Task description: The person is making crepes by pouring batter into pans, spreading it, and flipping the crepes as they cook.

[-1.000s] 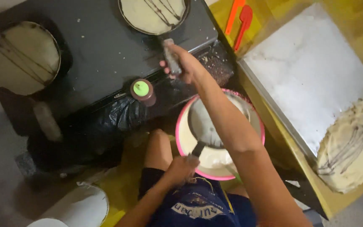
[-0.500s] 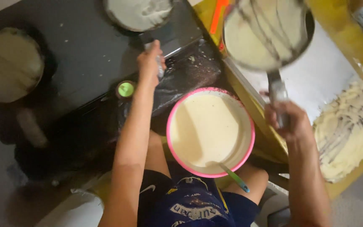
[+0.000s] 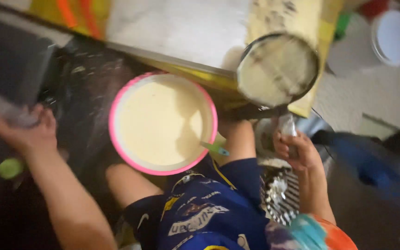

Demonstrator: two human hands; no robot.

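The right hand is closed around the handle of a round pan coated with pale batter, held tilted above the edge of the desk, just right of the pink-rimmed bowl of batter that sits in front of the person's knees. The left hand, arm reaching out to the left over the dark stove, grips a small pale handle-like object. Batter could well drip onto the desk or lap, because the pan is tilted.

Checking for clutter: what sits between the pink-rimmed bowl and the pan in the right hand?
Head view: only the yellow table edge separates bowl and pan.
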